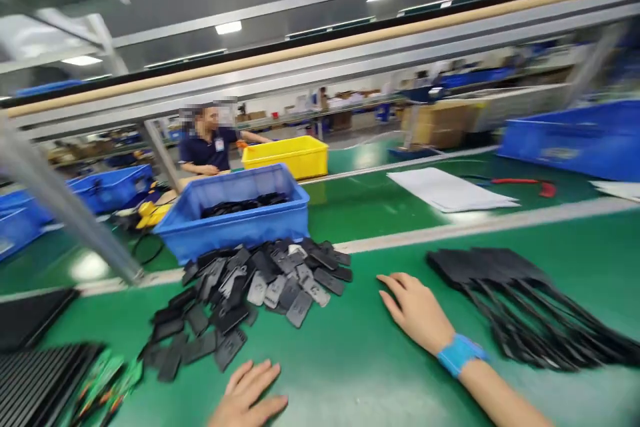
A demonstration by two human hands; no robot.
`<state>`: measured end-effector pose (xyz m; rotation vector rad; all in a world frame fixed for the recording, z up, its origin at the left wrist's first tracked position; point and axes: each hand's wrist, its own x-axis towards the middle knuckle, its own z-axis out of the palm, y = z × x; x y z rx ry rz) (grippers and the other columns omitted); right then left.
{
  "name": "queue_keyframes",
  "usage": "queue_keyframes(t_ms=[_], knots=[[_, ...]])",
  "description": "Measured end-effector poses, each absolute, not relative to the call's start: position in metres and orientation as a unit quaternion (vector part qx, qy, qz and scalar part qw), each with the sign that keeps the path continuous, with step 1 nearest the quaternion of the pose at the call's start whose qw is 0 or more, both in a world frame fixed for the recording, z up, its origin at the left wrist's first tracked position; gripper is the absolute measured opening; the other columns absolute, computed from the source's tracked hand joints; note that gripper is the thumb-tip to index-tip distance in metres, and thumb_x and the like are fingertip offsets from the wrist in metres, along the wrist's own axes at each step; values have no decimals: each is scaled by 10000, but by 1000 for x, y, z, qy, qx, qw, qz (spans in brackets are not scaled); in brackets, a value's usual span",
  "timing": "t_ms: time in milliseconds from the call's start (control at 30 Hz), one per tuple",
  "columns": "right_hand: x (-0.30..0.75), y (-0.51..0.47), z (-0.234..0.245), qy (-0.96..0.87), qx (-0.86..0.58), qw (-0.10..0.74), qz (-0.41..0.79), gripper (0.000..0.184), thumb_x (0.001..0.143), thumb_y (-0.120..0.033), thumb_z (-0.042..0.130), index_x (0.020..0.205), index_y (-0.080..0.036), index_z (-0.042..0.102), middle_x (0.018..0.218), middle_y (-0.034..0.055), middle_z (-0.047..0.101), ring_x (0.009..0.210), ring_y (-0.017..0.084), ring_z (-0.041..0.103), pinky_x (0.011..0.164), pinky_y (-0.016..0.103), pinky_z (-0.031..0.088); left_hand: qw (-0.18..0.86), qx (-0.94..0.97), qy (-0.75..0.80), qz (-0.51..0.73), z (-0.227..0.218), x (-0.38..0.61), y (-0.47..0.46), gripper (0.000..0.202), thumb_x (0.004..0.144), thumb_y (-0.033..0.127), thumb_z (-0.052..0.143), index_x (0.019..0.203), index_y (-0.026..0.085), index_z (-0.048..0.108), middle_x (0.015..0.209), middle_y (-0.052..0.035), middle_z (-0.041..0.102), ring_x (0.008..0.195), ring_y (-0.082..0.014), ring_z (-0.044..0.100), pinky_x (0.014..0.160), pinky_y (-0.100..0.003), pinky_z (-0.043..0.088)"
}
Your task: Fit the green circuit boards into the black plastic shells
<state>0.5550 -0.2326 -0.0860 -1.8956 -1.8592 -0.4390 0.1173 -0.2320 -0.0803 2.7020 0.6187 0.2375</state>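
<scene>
My left hand (250,392) is low over the green table (345,367), fingers apart and holding nothing. Just beyond it spreads a heap of small flat black plastic pieces (299,308), some with markings. My right hand (414,307), with a blue band (461,353) on its wrist, is to the right of the heap, fingers spread and empty. Beside that hand lies a row of flat black parts with cables (493,267), their cables running toward the right edge.
A blue bin (240,230) holding black pieces stands behind the heap. At left are black ribbed parts (45,380) and green boards with wires (110,380). White papers (440,188), a red-handled tool (545,187) and a yellow bin (287,159) lie farther back. A co-worker (205,147) is across the table.
</scene>
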Motion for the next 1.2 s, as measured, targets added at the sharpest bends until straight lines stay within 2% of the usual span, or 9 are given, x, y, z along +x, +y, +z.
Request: queue_keyframes(t_ms=[67,167,333,467,633,833,967,1067,1200], knots=[[567,-228,-96,-687,-668,229,-171,371,880,-367,418,1013,-153,690,918,154,657,828,288,619,757,420,498,242,936,243,75,-46,108,-240,690,883,406,547,1483,357,210,1502,-54,378,1360,-260,380,1119,-429,319],[584,-221,-107,-712,-634,251,-166,374,842,-430,444,958,-188,704,915,168,695,821,323,642,756,470,508,246,894,362,93,-7,79,-250,626,877,342,559,1449,306,306,1450,-69,450,1310,-243,433,1085,-375,361],[558,-225,-86,-756,-584,264,-132,288,810,-459,509,921,-280,705,906,153,728,733,317,673,588,463,504,24,743,654,140,-7,-9,-262,336,876,173,482,1207,202,534,1140,-108,601,1071,-256,568,944,-410,439],[458,-237,-43,-790,-536,294,-45,323,869,-444,483,1047,-254,674,993,98,721,791,261,690,661,400,546,-66,645,756,85,-22,-65,-256,242,835,119,513,1064,154,581,1035,-113,596,957,-251,585,858,-367,456],[319,-243,-10,-815,-452,341,122,269,905,-352,459,1007,-237,680,990,65,716,890,222,669,795,351,533,-83,607,785,93,-24,-85,-246,160,878,209,486,953,143,611,947,-123,610,909,-272,592,805,-366,454],[248,-253,-36,-746,-403,342,406,339,891,-456,500,934,-190,706,829,78,713,717,205,646,658,334,522,-95,588,761,259,7,-78,-250,297,949,321,362,1116,186,567,1002,-93,645,909,-230,617,778,-323,464],[238,-262,-45,-576,-349,374,638,495,823,-571,588,1150,-203,635,1033,110,700,907,231,654,772,382,528,102,654,631,406,12,-20,-256,284,891,372,496,1058,190,635,839,-44,682,702,-175,627,663,-272,480],[239,-262,-37,-426,-306,436,731,544,807,-605,597,1208,-239,581,1124,98,658,1000,224,628,897,420,485,263,733,516,357,4,25,-242,327,897,356,489,1150,202,629,845,-34,709,708,-177,647,663,-273,497],[249,-254,-29,-365,-348,493,709,363,804,-537,643,845,-176,635,738,22,601,589,112,516,529,239,460,142,741,588,292,-5,36,-184,377,859,181,506,1230,152,567,1204,-140,627,1113,-257,568,970,-373,408]])
